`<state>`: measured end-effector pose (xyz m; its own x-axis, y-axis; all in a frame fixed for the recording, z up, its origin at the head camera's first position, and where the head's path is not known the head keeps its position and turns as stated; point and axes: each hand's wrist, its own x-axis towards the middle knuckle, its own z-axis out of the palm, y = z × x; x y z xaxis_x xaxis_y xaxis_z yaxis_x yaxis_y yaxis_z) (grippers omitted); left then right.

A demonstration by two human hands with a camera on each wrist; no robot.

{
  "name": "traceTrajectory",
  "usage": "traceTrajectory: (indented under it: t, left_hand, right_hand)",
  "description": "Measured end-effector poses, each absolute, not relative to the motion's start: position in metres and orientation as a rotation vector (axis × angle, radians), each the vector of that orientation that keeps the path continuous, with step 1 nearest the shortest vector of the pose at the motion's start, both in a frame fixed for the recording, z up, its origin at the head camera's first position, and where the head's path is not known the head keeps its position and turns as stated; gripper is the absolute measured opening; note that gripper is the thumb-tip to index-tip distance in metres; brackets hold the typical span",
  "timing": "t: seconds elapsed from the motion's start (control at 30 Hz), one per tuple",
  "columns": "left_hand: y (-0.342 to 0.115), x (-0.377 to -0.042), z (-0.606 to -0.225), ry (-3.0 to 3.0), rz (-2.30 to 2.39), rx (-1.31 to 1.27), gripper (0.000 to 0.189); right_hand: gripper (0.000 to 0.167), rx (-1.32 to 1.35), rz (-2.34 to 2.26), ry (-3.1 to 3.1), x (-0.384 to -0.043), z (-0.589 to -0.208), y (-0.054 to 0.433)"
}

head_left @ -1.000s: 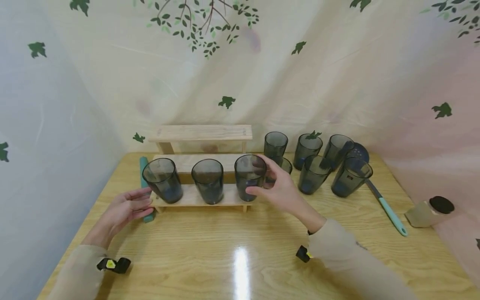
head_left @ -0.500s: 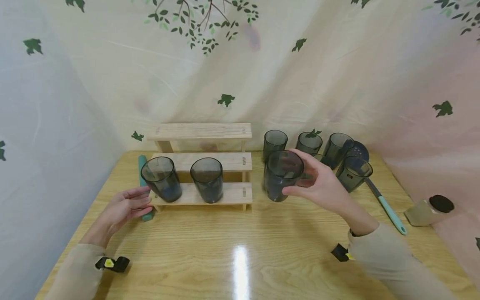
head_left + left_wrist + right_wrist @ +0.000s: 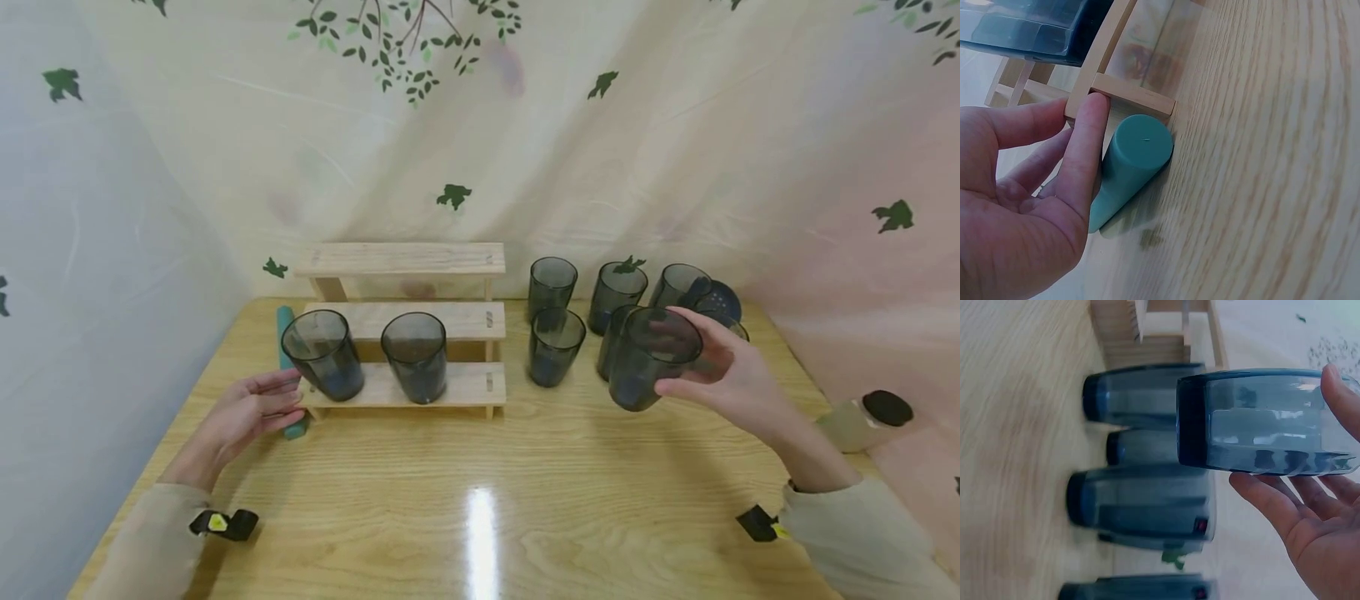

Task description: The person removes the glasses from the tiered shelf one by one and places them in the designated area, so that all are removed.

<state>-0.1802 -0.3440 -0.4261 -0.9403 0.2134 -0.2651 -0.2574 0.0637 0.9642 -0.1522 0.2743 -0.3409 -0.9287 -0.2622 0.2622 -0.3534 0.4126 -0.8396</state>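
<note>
My right hand (image 3: 738, 379) grips a smoky grey glass tumbler (image 3: 647, 367), thumb on one side and fingers on the other. The tumbler is raised off the table, slightly tilted, in front of another glass (image 3: 609, 354) that it partly hides. In the right wrist view the held tumbler (image 3: 1260, 422) has nothing in it. My left hand (image 3: 243, 421) holds the left end of the lowest step of a wooden tiered stand (image 3: 468, 385), its fingertips at the board's corner (image 3: 1074, 106) in the left wrist view. Two tumblers (image 3: 415, 362) stand on that step.
Several more tumblers (image 3: 555, 346) stand right of the stand. A dark slotted head of a utensil (image 3: 722, 298) shows behind them. A jar with a black lid (image 3: 887, 408) is at the far right. A teal cylinder (image 3: 1142, 142) lies beside the left hand. Cloth (image 3: 390, 167) hangs behind.
The right hand has lifted the rightmost tumbler off the lowest step and carried it right, past the front of the standing glasses. The left hand has stayed at the stand.
</note>
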Motion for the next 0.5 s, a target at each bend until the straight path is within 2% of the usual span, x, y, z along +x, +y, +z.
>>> traceTrajectory:
  t: [0.5]
  left_hand:
    - [-0.346,-0.182,-0.428,2.013,1.936,-0.053,0.067]
  right_hand:
    - [0.089,0.452,1.638,-2.55,-0.138,-0.381,0.327]
